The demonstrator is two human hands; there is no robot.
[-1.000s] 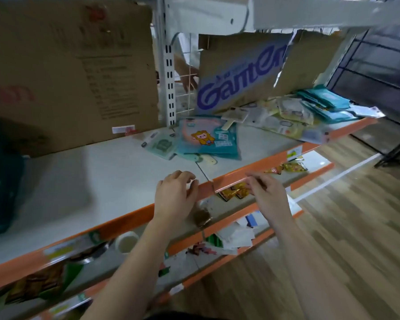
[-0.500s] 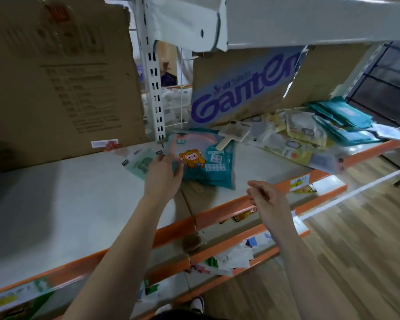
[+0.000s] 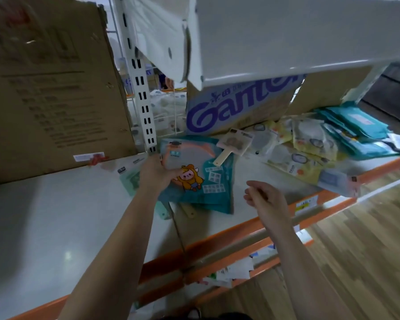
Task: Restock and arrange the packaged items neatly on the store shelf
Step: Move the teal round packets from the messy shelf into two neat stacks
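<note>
Left hand (image 3: 156, 175): grips the left edge of the teal packet (image 3: 203, 181), thumb across its front.
Teal packet: lies on the white shelf (image 3: 56, 215) near the slotted upright, its body extending right of the grip.
Right hand (image 3: 267, 199): hovers above the orange shelf lip, fingers loosely curled, holding nothing, apart from the packet.
Behind: cardboard box (image 3: 236, 107); heap of yellow and teal packets (image 3: 310, 144) to the right.
</note>
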